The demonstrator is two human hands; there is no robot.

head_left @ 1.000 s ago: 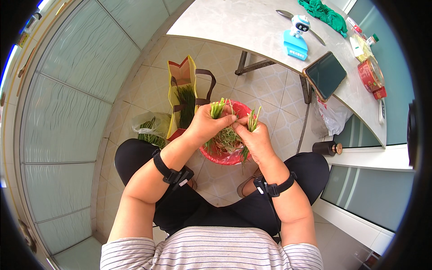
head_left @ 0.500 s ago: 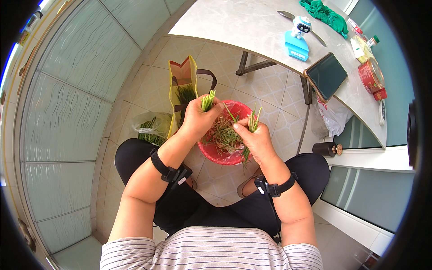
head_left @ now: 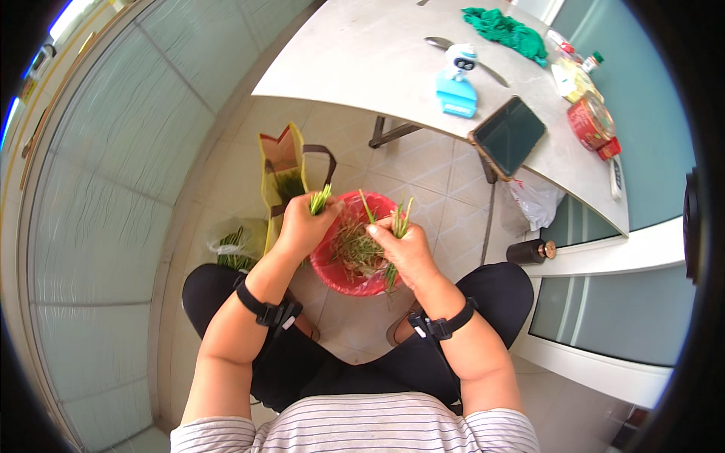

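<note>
My left hand [head_left: 300, 228] is closed round a neat bunch of green chives [head_left: 321, 198], their even ends pointing up and away. Opposite it, my right hand [head_left: 410, 253] grips a looser bunch of chives [head_left: 401, 223], with leaves hanging down below the palm. One stalk [head_left: 366, 204] stands up by the right thumb and fingertips. Both hands hover over a red basin [head_left: 326, 275], a small gap between them. Inside the basin lies a tangle of dry brown and green trimmings [head_left: 355, 248], partly hidden by my right hand.
Beyond the basin's left side stand a yellow bag [head_left: 269, 162] with greens in it and a clear plastic bag [head_left: 240, 245] of greens. A table [head_left: 340, 57] bears a phone [head_left: 509, 136], a small robot figure [head_left: 459, 75], a green cloth [head_left: 506, 34] and a red-labelled tub [head_left: 590, 124].
The whole view has shifted, so the table, bags and basin sit lower and farther left. Both hands keep their bunches, with little change in how they hold them.
</note>
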